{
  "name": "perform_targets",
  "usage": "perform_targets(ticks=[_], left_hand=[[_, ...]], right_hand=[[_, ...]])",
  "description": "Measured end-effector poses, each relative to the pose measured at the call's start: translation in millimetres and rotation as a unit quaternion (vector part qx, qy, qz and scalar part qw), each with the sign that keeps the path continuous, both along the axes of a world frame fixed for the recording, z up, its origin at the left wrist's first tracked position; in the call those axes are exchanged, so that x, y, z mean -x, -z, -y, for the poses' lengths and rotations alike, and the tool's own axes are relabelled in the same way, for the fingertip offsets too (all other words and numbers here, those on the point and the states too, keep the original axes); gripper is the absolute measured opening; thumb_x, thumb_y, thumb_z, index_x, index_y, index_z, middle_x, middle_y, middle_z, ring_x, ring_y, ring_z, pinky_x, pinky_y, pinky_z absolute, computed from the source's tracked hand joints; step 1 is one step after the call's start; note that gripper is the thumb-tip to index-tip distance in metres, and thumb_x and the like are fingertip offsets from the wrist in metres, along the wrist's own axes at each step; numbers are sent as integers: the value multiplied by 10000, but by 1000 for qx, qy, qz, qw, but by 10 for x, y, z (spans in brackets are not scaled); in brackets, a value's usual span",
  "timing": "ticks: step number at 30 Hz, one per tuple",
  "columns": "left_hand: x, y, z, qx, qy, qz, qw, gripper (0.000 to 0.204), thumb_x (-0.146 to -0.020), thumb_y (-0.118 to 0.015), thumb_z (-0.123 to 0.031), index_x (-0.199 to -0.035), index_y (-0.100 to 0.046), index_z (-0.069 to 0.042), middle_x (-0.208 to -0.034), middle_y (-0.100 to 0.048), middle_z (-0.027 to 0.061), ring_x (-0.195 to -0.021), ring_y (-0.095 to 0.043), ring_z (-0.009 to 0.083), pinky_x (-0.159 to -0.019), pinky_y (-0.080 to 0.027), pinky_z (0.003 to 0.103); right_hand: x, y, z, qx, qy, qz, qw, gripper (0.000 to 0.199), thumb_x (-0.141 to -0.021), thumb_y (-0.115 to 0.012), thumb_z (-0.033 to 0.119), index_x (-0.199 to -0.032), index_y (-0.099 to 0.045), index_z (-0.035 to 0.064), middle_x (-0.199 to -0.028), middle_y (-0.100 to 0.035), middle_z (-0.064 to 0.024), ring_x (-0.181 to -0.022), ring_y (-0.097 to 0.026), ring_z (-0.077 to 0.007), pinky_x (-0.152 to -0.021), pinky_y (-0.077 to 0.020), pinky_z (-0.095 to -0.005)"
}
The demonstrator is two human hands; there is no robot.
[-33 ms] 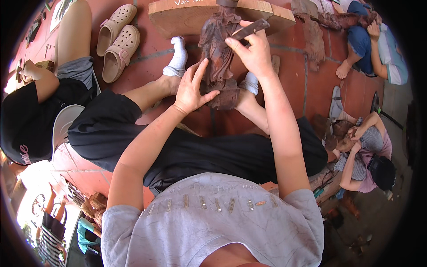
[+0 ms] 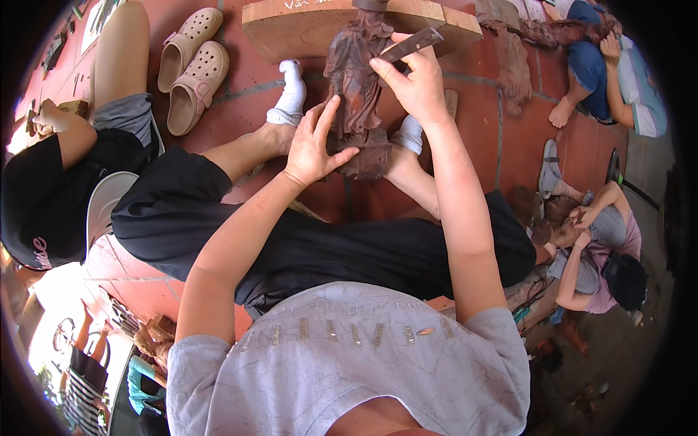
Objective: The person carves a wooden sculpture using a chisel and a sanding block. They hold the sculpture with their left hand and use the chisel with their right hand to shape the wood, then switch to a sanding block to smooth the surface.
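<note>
A dark reddish-brown carved wooden statue (image 2: 358,80) of a robed figure stands between my feet, its top reaching the front of a thick wooden block. My left hand (image 2: 314,145) holds its lower left side, fingers lying along the robe and thumb across the pedestal (image 2: 368,158). In my right hand (image 2: 416,83) is a flat, dark metal blade (image 2: 412,46), pinched between thumb and fingers, with a small hole near its outer end. It slants up to the right beside the statue's upper body. The blade's inner end lies close to the carving; whether it touches, I cannot tell.
The thick wooden block (image 2: 291,33) lies beyond the statue on red floor tiles. Beige clogs (image 2: 196,87) sit at the upper left. A person in black (image 2: 51,189) is close on my left. Other people work at the right, near rough dark wood pieces (image 2: 512,69).
The blade in my right hand has shifted very slightly. My left hand and the statue look the same.
</note>
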State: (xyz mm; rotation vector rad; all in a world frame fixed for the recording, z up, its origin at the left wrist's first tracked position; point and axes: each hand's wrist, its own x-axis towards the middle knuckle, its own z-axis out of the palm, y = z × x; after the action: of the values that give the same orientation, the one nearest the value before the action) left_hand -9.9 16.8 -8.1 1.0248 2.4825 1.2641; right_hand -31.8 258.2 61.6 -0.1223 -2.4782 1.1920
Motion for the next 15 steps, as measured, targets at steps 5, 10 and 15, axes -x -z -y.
perform_targets(ticks=[5, 10, 15], left_hand=[[-17, -5, 8, 11, 0, 14, 1000, 1106, -711, -871, -383, -1586, -248, -119, -1382, -476, 203, -1246, -491, 388, -1062, -434, 474], [-32, 0, 10, 11, -3, 0, 1000, 1115, -702, -874, -389, -1587, -249, -124, -1377, -484, 201, -1243, -494, 386, -1060, -436, 475], [-12, -26, -3, 18, 1, -3, 1000, 1100, -708, -887, -373, -1576, -271, -95, -1370, -484, 197, -1175, -554, 359, -1023, -484, 447]], right_hand=[[-107, -63, 278, -104, 10, -25, 994, 234, -764, -879, 232, -881, -759, 67, -1236, -592, -205, -1259, -509, -350, -1040, -432, -448], [-8, -86, 138, 19, 36, 50, 998, 231, -792, -861, 240, -896, -758, 62, -1284, -580, -230, -1251, -526, -378, -1044, -442, -458], [-106, -53, 296, -144, 20, -24, 989, 233, -776, -866, 230, -891, -756, 60, -1287, -569, -224, -1266, -505, -396, -1051, -434, -452]])
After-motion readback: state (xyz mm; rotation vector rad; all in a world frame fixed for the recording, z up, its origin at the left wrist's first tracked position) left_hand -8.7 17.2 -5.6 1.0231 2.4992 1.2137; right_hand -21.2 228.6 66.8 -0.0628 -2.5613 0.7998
